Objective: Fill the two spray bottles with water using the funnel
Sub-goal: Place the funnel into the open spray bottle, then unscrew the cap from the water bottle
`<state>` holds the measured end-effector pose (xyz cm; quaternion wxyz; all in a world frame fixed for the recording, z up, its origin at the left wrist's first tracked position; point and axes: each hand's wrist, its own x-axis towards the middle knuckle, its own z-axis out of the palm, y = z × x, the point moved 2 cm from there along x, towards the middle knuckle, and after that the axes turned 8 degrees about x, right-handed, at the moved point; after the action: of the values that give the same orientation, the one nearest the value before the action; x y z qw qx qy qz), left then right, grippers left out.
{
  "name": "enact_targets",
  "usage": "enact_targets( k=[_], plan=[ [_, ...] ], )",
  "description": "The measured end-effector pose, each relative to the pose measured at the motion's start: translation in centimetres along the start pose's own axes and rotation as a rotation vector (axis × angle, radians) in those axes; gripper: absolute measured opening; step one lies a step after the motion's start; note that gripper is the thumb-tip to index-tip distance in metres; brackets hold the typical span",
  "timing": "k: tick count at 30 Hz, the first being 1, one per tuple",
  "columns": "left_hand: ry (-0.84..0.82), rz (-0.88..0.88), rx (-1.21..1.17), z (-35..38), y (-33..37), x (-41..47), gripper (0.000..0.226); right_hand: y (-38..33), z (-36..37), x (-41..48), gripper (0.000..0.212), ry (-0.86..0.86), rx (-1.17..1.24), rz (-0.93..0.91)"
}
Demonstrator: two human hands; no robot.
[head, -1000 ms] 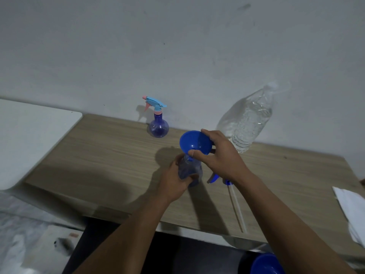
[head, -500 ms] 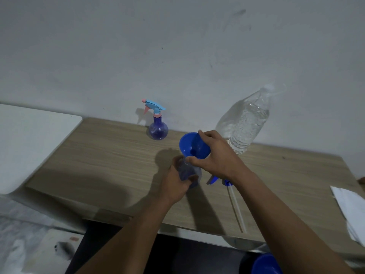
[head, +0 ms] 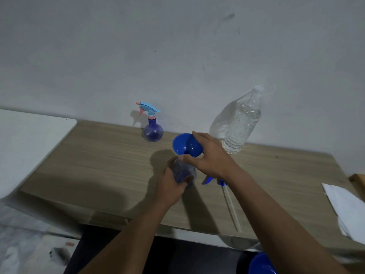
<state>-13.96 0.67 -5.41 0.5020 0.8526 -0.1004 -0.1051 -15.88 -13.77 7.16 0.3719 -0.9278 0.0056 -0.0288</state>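
Wooden tabletop (head: 98,165) against grey wall (head: 138,46)

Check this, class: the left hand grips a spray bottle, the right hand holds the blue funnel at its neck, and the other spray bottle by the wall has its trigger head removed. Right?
No: in the head view the other spray bottle has its trigger head on. The left hand grips a spray bottle, and the right hand holds the blue funnel at its neck.

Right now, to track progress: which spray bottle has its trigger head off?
The near spray bottle gripped by the left hand, under the blue funnel; its trigger head lies beside it. The far bottle by the wall wears its light-blue head.
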Motion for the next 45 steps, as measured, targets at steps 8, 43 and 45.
enact_targets(
  k=[8,43,45],
  plan=[
    [0.221,-0.006,0.155,0.0,0.2,-3.0,0.070,0.3,-1.3,-1.6,0.086,0.113,0.093,0.061],
    [0.060,0.021,0.140,17.7,14.3,15.2,0.101,14.9,-16.4,6.3,0.065,0.335,0.149,-0.135],
    [0.064,0.032,0.111,18.0,14.3,13.8,0.099,14.9,-16.6,5.0,0.065,0.319,0.155,-0.129]
  ],
)
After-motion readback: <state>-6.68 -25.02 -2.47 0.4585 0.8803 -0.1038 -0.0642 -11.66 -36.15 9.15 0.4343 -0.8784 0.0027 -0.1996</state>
